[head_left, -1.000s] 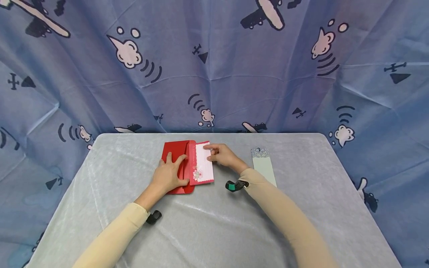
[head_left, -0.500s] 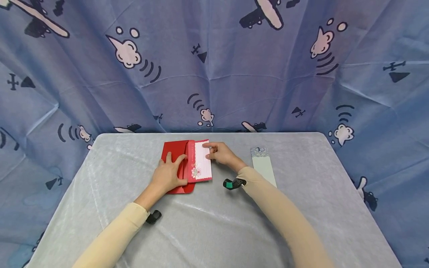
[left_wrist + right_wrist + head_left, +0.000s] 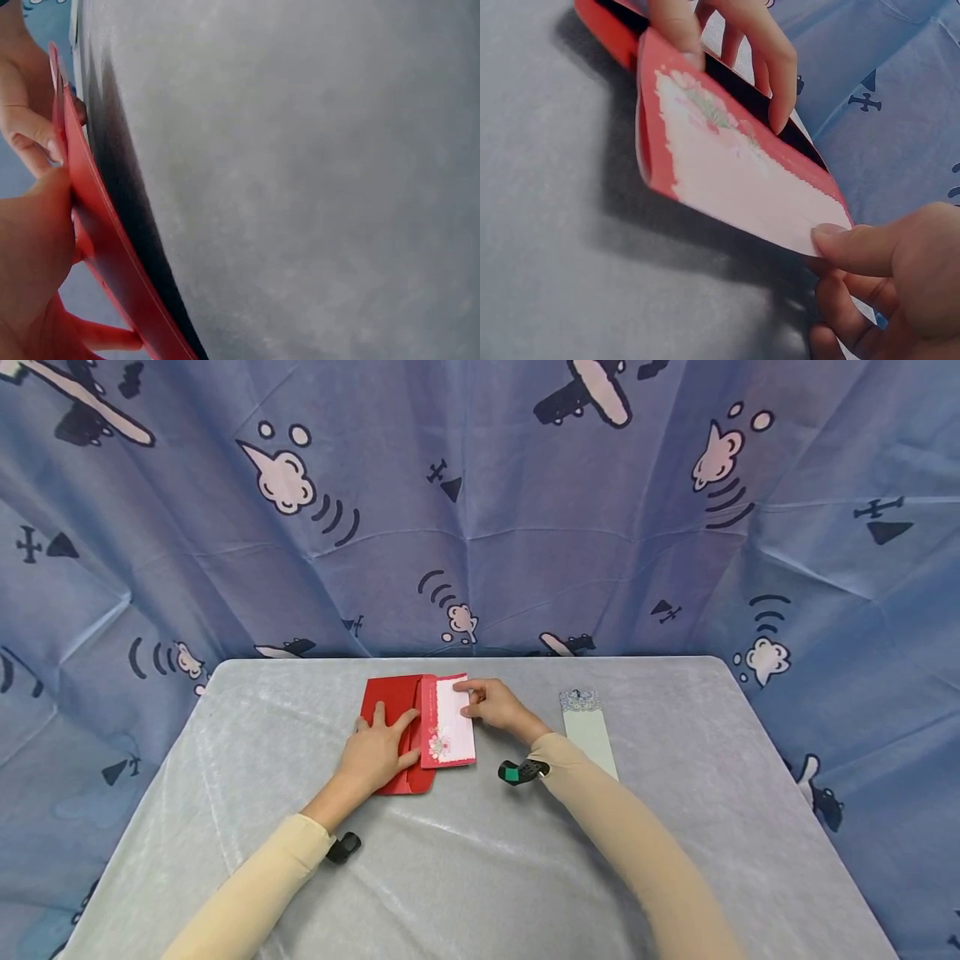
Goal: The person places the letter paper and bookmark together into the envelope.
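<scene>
Right hand (image 3: 497, 703) pinches the pink card (image 3: 454, 727) while left hand (image 3: 372, 752), fingers spread, rests on the red envelope (image 3: 394, 692).

A curtained-off tabletop setup, room type unclear: blue airplane-print curtain (image 3: 510, 510) behind grey cloth-covered table (image 3: 465, 860)

Against a second ago, your right grip (image 3: 495, 703) has carried the pink-edged card (image 3: 453, 727) slightly farther from you, so a little more of the red envelope's (image 3: 393, 693) near corner shows below it. In the last half second the thumb of your left grip (image 3: 373, 754) has also shifted up a little along the envelope, though the head view is too coarse to be sure. You have let the head view drift too, the patterned curtain (image 3: 465, 510) now sitting slightly farther left.
</scene>
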{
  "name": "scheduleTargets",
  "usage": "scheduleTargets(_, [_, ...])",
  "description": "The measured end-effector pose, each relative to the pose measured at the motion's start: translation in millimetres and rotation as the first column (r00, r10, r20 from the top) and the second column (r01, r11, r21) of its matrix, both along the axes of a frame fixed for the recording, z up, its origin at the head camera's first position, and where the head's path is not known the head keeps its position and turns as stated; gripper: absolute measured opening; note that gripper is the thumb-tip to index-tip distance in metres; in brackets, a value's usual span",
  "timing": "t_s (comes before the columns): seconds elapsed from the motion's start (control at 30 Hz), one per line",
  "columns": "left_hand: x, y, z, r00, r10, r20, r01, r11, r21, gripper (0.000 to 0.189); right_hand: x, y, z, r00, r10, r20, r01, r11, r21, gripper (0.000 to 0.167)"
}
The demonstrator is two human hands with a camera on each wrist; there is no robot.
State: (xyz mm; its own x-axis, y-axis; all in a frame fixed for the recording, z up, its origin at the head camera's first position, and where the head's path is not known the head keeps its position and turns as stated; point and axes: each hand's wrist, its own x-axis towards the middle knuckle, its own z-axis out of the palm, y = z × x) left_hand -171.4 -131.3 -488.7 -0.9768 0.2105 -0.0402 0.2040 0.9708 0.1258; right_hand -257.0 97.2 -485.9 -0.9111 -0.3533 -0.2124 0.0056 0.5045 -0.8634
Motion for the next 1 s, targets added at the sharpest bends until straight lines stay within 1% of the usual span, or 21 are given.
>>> scheduleTargets(0.13, [0.2, -0.3, -2.3, 1.0, 0.005, -0.006, -0.005, 1.0, 0.011, 0.067, 0.9, 0, 0.3, 1.0, 0.007, -0.01, -0.007, 1.0, 0.006, 0.047])
scheduleTargets(0.27, [-0.7, -0.6, -4.1, 1.0, 0.011, -0.006, -0.011, 0.999, 0.03, 0.063, 1.0, -1, -0.9, 0.999, 0.017, -0.03, -0.017, 1.0, 0.013, 0.047])
scheduleTargets(0.67, [-0.6, -0.1, -3.5, 1.0, 0.03, 0.005, -0.03, 0.998, 0.056, 0.063, 3.9, -7, -1.7, 0.997, 0.008, -0.073, -0.007, 1.0, 0.018, 0.045])
scheduleTargets(1.0, [-1.5, -0.5, -4.4, 0.999, 0.035, -0.003, -0.035, 0.998, 0.053, 0.068, 6.8, -12, -4.5, 0.994, 0.04, -0.097, -0.038, 0.999, 0.017, 0.046])
